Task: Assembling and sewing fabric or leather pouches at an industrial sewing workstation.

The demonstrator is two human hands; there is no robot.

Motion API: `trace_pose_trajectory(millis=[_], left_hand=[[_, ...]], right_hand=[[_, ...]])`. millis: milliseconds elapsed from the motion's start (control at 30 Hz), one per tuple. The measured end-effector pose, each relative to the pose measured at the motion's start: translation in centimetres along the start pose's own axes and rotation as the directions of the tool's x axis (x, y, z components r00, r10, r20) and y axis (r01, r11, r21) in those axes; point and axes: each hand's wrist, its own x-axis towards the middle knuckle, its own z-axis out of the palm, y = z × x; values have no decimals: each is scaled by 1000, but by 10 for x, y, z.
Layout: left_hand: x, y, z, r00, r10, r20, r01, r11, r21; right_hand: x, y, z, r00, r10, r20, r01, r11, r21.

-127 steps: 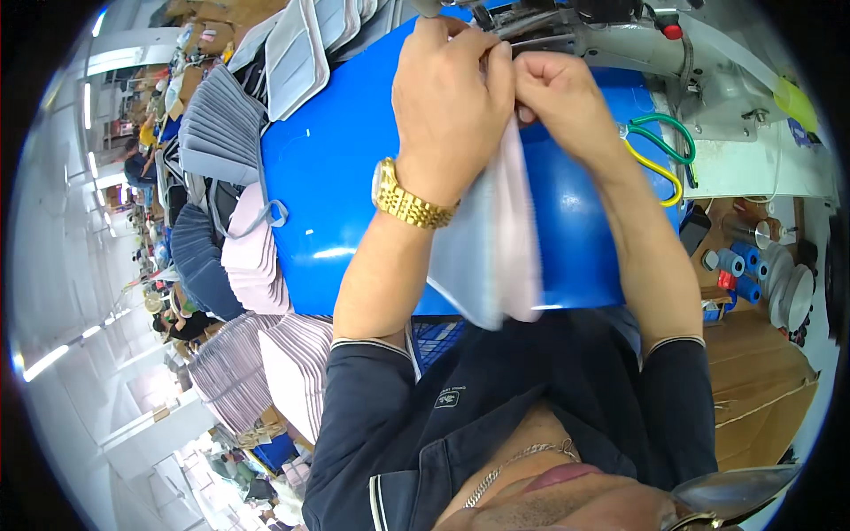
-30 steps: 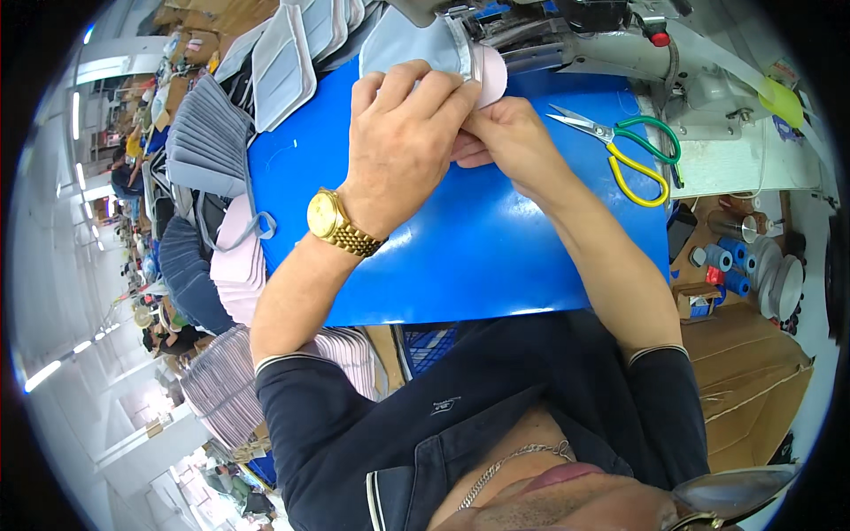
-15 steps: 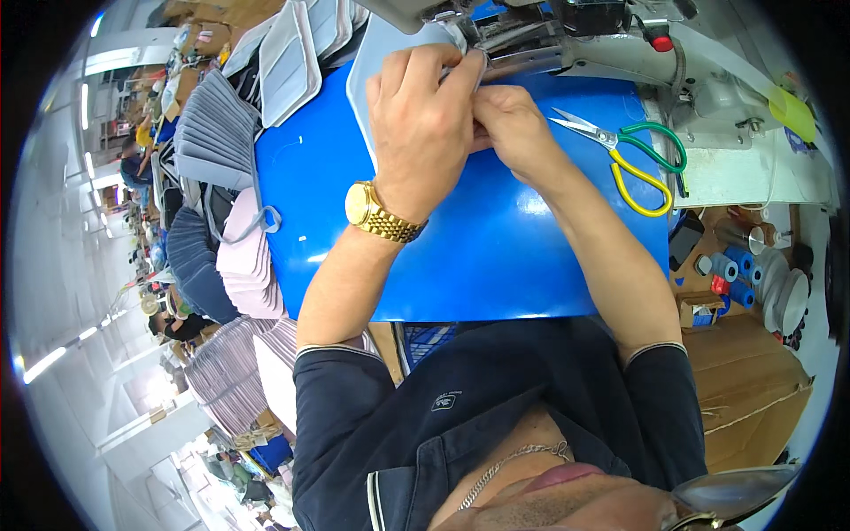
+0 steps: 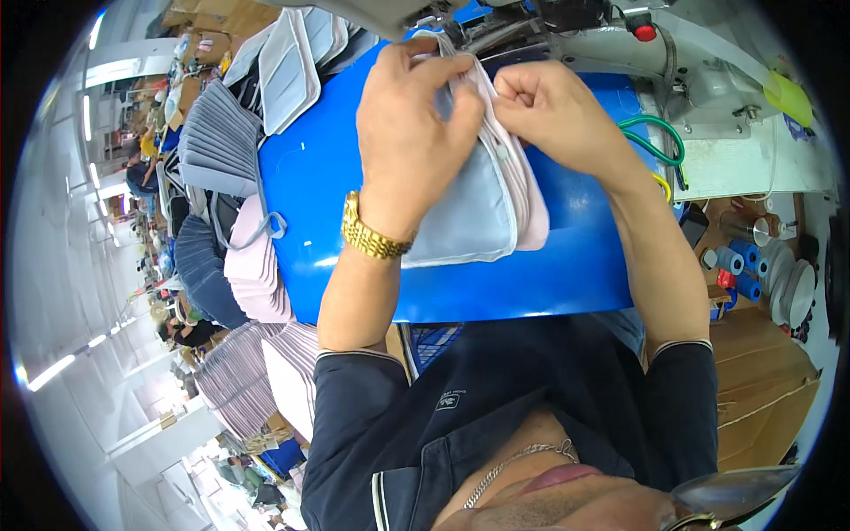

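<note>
The layered fabric piece (image 4: 474, 208) is now lying at 1 o'clock of the view, its pale blue face and pink layers showing and its broad end pointing toward 6 o'clock; half a second ago it was reaching up under the sewing machine (image 4: 531, 35). That turn seems to be bringing a different edge to the fingers. At 12 o'clock the left hand (image 4: 416, 115) is spreading thumb and forefinger over its upper part; whether they are gripping I cannot tell. At 1 o'clock the right hand (image 4: 553, 111) is pinching its right edge. The right wrist is now partly hiding the scissors (image 4: 666, 133) at 2 o'clock on the blue desk (image 4: 513, 299). Grey pieces (image 4: 217, 137) are fanning out at 10 o'clock.
</note>
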Motion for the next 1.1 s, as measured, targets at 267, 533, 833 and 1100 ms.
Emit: trace_pose_trajectory(millis=[267, 533, 833, 1100], left_hand=[[2, -20, -2, 995, -53, 86, 72, 971, -227], [-69, 34, -7, 994, -12, -110, -5, 987, -160], [-39, 16, 10, 983, 28, -184, -60, 983, -174], [-11, -12, 19, 961, 129, -245, -170, 973, -157]], right_hand=[[-14, -2, -10, 978, -57, 201, 69, 996, -54], [-60, -8, 11, 984, 72, 163, -122, 940, 318], [-29, 3, 7, 987, -36, 158, -2, 972, 235], [11, 9, 4, 995, -4, 97, -14, 983, 185]])
